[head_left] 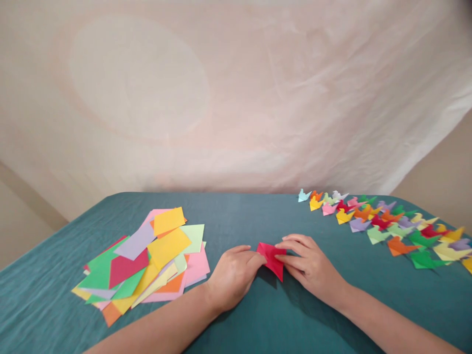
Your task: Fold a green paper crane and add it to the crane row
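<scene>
A small red sheet of origami paper [273, 258], partly folded, is held just over the cloth at the middle of the table. My left hand [236, 275] pinches its left edge, thumb and fingers closed on the paper. On the other side, my right hand [313, 268] grips the right edge between thumb and fingers. One pointed corner of the paper hangs toward me, and its shadow falls on the cloth below. The fingertips hide parts of both edges.
Left of my hands lies a loose pile of coloured paper sheets [169, 248]. Several rows of folded paper birds [378, 235] stand at the right. A teal cloth [236, 211] covers the table, and a pale fabric sheet [239, 98] hangs behind it.
</scene>
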### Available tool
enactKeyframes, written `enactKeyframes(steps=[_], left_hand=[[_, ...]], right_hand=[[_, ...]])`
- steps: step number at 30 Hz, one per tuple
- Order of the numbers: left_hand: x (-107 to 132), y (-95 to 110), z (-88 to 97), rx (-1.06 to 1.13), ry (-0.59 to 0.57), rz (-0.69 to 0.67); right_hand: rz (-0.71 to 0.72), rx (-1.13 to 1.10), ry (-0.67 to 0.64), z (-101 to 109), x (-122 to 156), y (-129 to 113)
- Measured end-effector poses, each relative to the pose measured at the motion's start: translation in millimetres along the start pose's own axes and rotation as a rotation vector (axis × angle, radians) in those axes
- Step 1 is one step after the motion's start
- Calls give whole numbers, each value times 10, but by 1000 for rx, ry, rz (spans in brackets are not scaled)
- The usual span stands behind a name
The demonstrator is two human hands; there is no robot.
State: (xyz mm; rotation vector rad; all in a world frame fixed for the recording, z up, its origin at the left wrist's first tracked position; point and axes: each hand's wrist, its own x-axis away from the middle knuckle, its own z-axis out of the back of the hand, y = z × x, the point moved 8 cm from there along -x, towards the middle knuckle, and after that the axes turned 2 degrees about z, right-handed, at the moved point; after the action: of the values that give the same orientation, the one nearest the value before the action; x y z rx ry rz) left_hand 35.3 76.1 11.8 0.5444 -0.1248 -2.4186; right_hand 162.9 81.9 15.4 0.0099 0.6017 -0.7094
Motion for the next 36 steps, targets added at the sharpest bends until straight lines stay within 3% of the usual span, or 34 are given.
enactKeyframes(steps=[9,21,27,36], left_hand=[[-38,23,51,25,-3,22],[-75,-133,92,147,27,203],[-104,-159,100,272,29,187],[-74,-105,-20,297,-96,82]], right_hand=[[-31,-136,-59,-27,-32,-96],[-301,-366,-66,-145,2,85],[-365,-420,-85,-196,20,163],[-312,-456,-126,-197,10,121]])
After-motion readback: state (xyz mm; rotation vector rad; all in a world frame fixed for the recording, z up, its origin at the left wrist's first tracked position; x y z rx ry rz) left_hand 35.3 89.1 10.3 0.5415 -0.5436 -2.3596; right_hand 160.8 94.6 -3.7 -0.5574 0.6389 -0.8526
